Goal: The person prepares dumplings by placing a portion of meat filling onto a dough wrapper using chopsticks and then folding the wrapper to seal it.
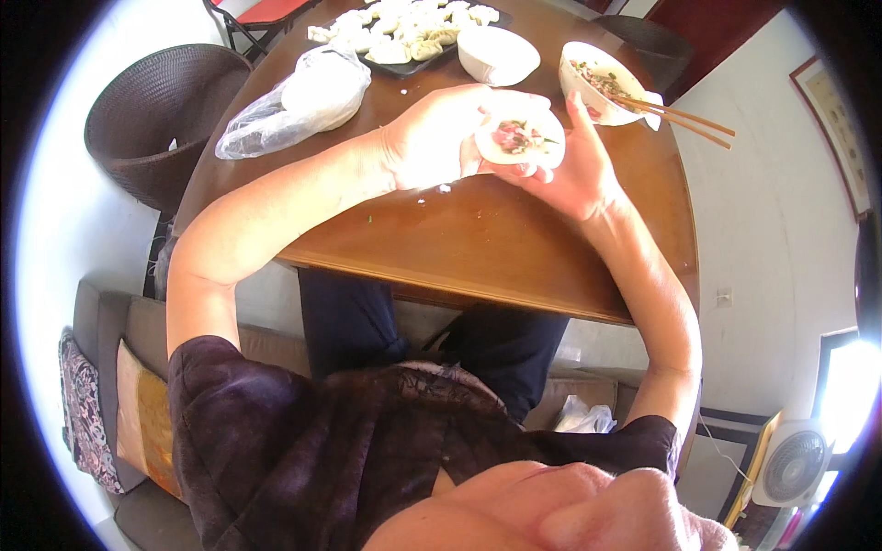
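I'm watching the left hand [439,133] gripping the left rim of a filled dough wrapper [520,140] above the bench [450,248], that grip curling inward under bright glare. The right hand [579,174] is cupping the wrapper from beneath, thumb standing apart. Near the bench's right edge, a filling bowl [571,66] is carrying chopsticks [685,117]; toward the far edge, dumplings [404,28] are covering a dark tray [397,68].

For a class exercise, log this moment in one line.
left hand: holding wrapper | right hand: holding wrapper | wrapper: open, filling atop | chopsticks: resting in bowl
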{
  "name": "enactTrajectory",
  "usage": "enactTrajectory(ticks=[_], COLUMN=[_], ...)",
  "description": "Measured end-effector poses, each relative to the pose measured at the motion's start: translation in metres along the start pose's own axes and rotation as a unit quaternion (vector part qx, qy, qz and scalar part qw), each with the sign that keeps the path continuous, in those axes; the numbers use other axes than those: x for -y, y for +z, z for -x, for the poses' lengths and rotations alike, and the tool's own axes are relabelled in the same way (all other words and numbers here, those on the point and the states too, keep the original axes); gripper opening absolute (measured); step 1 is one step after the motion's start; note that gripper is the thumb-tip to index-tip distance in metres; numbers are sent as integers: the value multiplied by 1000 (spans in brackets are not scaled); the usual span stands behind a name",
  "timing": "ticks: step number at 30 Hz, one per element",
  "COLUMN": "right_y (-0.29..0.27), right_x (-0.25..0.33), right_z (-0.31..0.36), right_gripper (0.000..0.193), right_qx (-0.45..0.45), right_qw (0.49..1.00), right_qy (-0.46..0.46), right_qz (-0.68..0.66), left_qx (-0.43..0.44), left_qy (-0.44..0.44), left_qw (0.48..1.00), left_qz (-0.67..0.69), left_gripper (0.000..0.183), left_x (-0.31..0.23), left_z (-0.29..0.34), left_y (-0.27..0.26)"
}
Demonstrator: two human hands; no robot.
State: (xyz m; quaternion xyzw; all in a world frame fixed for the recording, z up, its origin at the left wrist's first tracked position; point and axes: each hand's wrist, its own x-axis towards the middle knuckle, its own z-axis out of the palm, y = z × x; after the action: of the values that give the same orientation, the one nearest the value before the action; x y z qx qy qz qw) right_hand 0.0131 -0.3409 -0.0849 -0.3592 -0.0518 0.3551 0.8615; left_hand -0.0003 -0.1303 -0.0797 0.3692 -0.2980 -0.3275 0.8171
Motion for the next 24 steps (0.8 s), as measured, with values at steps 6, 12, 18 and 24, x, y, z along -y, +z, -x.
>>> enactTrajectory(ticks=[6, 12, 18, 24], right_y=[34, 22, 9, 4], right_x=[-39, -38, -35, -32], right_z=[7, 6, 11, 12], right_gripper=[82, 86, 79, 79], right_qx=[63, 45, 128, 90], right_qw=[994, 985, 977, 990], right_qy=[-14, -5, -22, -7], right_qz=[-85, -166, -167, -104], left_qx=[-53, -109, -2, 13], left_qy=[-103, 110, 314, 301], left_qw=[955, 748, 548, 602], left_qz=[-273, -646, -775, -739], left_gripper=[62, 39, 22, 11], left_x=[-13, -9, -13, 9], left_z=[7, 9, -3, -2], left_y=[20, 9, 8, 16])
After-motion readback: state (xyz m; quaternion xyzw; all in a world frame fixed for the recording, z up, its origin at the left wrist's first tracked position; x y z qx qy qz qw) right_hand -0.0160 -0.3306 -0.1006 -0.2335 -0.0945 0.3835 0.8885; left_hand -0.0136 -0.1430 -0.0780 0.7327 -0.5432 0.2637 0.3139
